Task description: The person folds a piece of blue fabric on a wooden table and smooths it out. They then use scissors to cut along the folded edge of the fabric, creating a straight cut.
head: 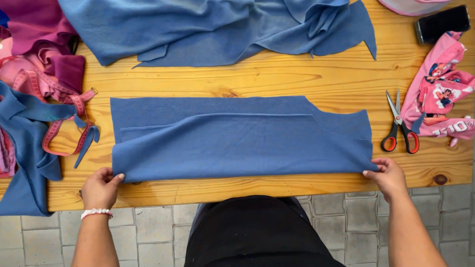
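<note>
A folded piece of blue fleece fabric lies flat across the wooden table, its folded edge toward me. My left hand pinches its near left corner. My right hand pinches the near right corner. Both hands rest at the table's front edge, and a white bead bracelet sits on my left wrist.
A larger heap of blue fabric lies at the back. Purple and pink cloth with a pink measuring tape is on the left. Scissors with red and black handles, a pink printed garment and a dark phone are on the right.
</note>
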